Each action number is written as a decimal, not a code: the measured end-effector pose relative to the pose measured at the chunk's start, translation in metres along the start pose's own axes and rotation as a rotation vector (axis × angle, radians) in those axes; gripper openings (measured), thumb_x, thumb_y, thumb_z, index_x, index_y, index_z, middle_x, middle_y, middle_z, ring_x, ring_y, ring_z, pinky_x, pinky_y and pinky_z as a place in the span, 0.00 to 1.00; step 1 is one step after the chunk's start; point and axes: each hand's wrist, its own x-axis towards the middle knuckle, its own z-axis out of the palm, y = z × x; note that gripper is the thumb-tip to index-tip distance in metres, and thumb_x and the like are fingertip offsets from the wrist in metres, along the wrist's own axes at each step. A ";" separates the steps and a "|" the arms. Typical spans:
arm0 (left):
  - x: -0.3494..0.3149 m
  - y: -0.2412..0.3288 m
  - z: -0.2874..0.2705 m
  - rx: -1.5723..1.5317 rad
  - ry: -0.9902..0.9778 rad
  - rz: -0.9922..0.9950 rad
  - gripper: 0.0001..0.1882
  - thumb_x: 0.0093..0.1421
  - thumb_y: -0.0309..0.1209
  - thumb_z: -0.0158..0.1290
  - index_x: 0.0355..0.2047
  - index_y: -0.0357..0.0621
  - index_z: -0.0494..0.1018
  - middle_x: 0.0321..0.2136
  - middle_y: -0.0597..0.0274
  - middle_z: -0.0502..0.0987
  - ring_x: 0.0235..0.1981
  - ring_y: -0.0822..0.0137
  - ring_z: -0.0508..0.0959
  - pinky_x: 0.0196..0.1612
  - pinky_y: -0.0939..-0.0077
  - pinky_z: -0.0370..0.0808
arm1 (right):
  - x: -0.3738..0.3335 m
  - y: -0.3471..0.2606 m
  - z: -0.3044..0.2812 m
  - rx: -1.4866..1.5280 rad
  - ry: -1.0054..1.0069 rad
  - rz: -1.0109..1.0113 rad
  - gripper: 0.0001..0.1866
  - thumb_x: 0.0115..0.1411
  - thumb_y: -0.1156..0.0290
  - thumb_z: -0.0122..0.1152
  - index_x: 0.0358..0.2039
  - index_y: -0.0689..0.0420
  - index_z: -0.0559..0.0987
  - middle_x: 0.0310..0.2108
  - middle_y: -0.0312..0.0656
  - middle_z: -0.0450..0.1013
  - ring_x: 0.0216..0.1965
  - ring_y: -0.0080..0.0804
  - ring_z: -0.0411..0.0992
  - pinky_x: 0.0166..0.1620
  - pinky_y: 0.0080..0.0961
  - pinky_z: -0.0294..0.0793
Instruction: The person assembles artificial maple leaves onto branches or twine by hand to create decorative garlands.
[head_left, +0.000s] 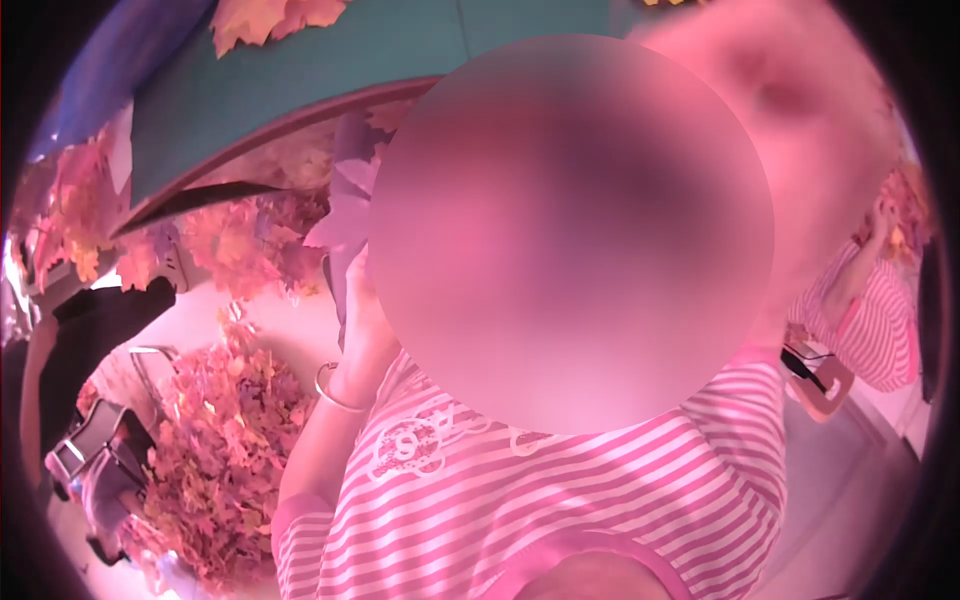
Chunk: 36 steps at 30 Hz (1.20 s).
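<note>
A: Where is the purplish leaf [345, 205] being seen?

B: Just above the left hand [368, 325], near the curved edge of the green tabletop [300, 90]. It is perhaps being kept raised for easier viewing. The fingers are being hidden by blur; whether a grip is being kept cannot be told.

A: The right hand?

B: Being lost in blur; its state cannot be told. Only the raised right arm [820, 200] is being shown.

A: The heap of leaves [230, 460]?

B: Being kept left of the left arm [315, 450], probably for easy reach.
</note>
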 end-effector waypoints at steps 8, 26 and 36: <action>-0.017 0.003 -0.022 -0.209 -0.362 -0.179 0.18 0.72 0.36 0.48 0.57 0.37 0.68 0.50 0.61 0.77 0.47 0.71 0.78 0.54 0.73 0.75 | -0.113 -0.024 0.103 0.532 -0.538 -0.513 0.06 0.54 0.74 0.63 0.29 0.65 0.80 0.51 0.44 0.75 0.63 0.48 0.68 0.68 0.47 0.65; -0.018 0.014 -0.005 -0.336 -0.118 -0.097 0.08 0.68 0.28 0.57 0.45 0.40 0.78 0.37 0.68 0.79 0.36 0.76 0.77 0.44 0.77 0.75 | -0.131 0.026 0.120 0.570 -0.507 0.426 0.08 0.60 0.84 0.65 0.28 0.62 0.74 0.32 0.36 0.76 0.35 0.17 0.75 0.37 0.18 0.76; -0.017 0.011 0.008 -0.518 -0.143 -0.083 0.10 0.68 0.28 0.57 0.48 0.40 0.77 0.39 0.68 0.79 0.39 0.76 0.76 0.46 0.81 0.73 | -0.149 0.024 0.132 0.641 -0.290 0.510 0.09 0.57 0.82 0.69 0.33 0.63 0.75 0.27 0.36 0.75 0.26 0.19 0.72 0.31 0.20 0.71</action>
